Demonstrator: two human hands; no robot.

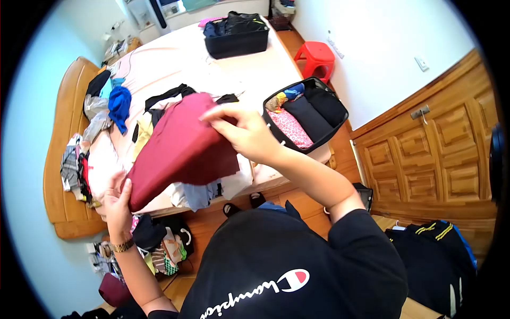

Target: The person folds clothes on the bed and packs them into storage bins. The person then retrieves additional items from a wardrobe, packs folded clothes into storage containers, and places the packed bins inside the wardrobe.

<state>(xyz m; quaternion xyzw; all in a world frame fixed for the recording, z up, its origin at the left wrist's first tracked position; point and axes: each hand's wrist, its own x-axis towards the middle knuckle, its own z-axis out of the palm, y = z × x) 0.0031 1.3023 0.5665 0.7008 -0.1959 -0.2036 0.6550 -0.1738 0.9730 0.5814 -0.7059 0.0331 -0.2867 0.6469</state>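
A dark red garment (183,141) is stretched in the air between my two hands, above the near side of the bed. My left hand (118,198) pinches its lower left end between thumb and fingers. On the upper right edge, the fingers and thumb of my right hand (239,130) close on the cloth. Part of the garment hangs down in folds below my right hand. Behind and under it lie black, yellow and pale clothes (142,135) on the bed, partly hidden by the red cloth.
An open suitcase (342,118) with folded clothes lies on the bed's right side. A black case (236,45) stands at the far end. Blue and grey clothes (120,106) lie by the headboard (66,133). A red stool (317,57) and a wooden door (430,154) are to the right.
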